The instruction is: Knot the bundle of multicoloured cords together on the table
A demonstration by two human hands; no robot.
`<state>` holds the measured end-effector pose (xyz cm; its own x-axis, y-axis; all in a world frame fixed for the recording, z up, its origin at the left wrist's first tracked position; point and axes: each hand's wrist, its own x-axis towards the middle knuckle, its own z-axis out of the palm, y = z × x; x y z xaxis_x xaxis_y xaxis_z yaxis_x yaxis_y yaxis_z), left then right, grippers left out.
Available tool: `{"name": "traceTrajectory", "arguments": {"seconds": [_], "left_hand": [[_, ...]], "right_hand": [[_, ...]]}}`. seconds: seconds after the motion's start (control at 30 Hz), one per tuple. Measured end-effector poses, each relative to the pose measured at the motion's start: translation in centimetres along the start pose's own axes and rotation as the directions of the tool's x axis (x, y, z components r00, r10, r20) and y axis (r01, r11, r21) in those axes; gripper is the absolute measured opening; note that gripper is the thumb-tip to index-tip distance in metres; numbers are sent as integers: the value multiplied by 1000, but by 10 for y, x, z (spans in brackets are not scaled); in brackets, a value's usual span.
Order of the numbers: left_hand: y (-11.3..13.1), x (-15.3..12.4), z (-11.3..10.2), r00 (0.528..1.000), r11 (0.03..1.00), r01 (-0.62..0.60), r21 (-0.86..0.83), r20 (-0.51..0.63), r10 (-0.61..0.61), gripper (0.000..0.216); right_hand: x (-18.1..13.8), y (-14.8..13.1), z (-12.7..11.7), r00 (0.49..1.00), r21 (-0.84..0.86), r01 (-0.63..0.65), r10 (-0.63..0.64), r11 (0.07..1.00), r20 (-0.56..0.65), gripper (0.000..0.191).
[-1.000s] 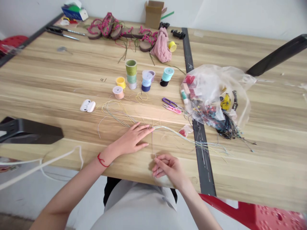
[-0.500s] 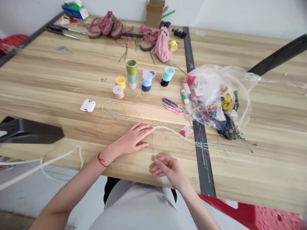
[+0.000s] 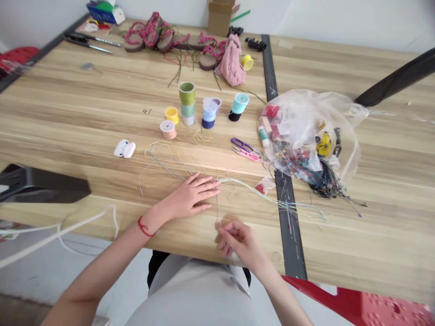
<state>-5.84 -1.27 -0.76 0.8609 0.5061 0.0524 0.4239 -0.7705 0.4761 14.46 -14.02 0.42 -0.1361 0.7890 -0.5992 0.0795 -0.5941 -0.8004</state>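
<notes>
A bundle of thin pastel threads (image 3: 244,184) runs across the table, looped at its left end and loose at its right. My left hand (image 3: 192,195) lies flat over the bundle's middle, fingers spread, pressing it to the wood. From near its fingertips a single pale thread (image 3: 218,208) comes toward me. My right hand (image 3: 238,239), close to the table's front edge, pinches that thread between thumb and forefinger and keeps it taut. Behind the bundle stand several spools, among them a peach spool (image 3: 168,130) and a green spool (image 3: 186,93).
Purple snips (image 3: 241,145) and pink snips (image 3: 247,154) lie beyond the threads. A clear plastic bag (image 3: 306,113) of cords sits to the right, a small bag of red beads (image 3: 265,184) nearer. A white earbud case (image 3: 124,149) and a black stand (image 3: 44,185) are on the left.
My right hand's fingers have curled in more around the pinched thread, and the hand has shifted very slightly. My left hand stays pressed on the bundle. The view has tilted a little.
</notes>
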Motion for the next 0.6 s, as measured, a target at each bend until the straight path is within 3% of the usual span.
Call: {"name": "traceTrajectory", "arguments": {"seconds": [0.07,0.1,0.17,0.23,0.3,0.4,0.6], "left_hand": [[0,0,-1,1000,1000,-3,-15,-2,2,49],[0,0,-2,1000,1000,-5,-21,-2,5,48],[0,-1,-3,1000,1000,-17,-24,-2,17,48],[0,-1,-4,1000,999,-26,-18,4,26,48],[-1,-1,-5,999,999,-34,-6,15,35,48],[-1,-2,-5,999,999,-44,0,13,44,48],[-1,-2,-3,999,999,-36,-15,1,36,49]], "right_hand": [[-2,-1,-2,983,-273,144,-169,951,-70,49],[-2,-2,-3,952,-432,218,-287,875,-102,45],[1,-7,-5,849,-700,303,-517,647,-110,36],[8,-12,-7,762,-853,307,-646,422,-45,32],[17,-18,-9,733,-924,282,-679,257,35,36],[30,-22,-9,732,-960,258,-670,109,121,42],[42,-22,-8,725,-977,213,-670,2,157,47]]}}
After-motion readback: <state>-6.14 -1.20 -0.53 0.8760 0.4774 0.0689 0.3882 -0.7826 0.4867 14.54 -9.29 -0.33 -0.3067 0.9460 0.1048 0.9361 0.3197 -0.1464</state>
